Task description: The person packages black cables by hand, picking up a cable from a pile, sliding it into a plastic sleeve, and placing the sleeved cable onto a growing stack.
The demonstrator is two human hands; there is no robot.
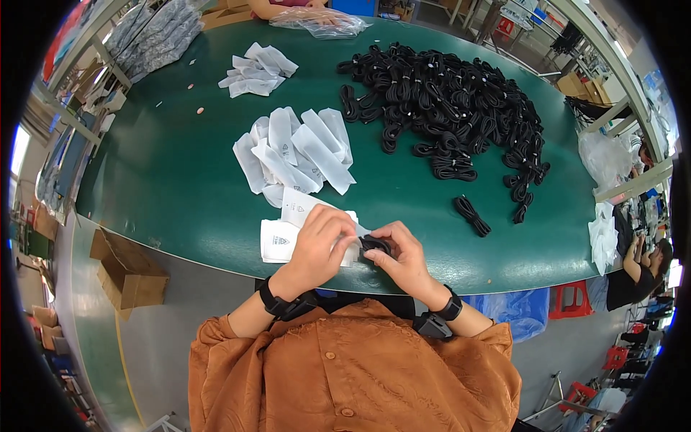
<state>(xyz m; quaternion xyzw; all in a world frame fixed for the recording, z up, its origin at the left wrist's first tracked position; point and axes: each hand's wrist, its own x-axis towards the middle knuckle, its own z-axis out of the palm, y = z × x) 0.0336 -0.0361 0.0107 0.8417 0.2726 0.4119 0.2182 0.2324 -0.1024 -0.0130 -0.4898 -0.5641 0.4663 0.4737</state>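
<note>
Left hand [320,248]: thumb and fingers are curling close together at the translucent edge of a white bag [296,205]; whether the tips are pinching the film, one cannot tell. Right hand [401,258]: thumb and forefinger are closing on a black cable bundle [375,245].

Cable bundle, one: is sitting between the two hands, just above the table's near edge, beside the white bag.

Stack of flat white bags [276,242], printed: is lying at the near edge, partly under the left hand.

White pouches, larger pile [294,155]: are lying loosely overlapped beyond the stack. White pouches, smaller pile [258,70]: are lying farther back.

Black cables, large heap [446,101]: are spreading over the far right of the table, coiled and tied. Single tied coil [471,216]: is lying apart from the heap, nearer the right hand.

Green table [176,187]: is bearing all of these. Clear plastic bags [324,23]: are lying at its far edge, before another person's arm [277,9].

Open cardboard box [133,277]: is standing on the floor at left. Red stool [570,299]: is standing at right.
</note>
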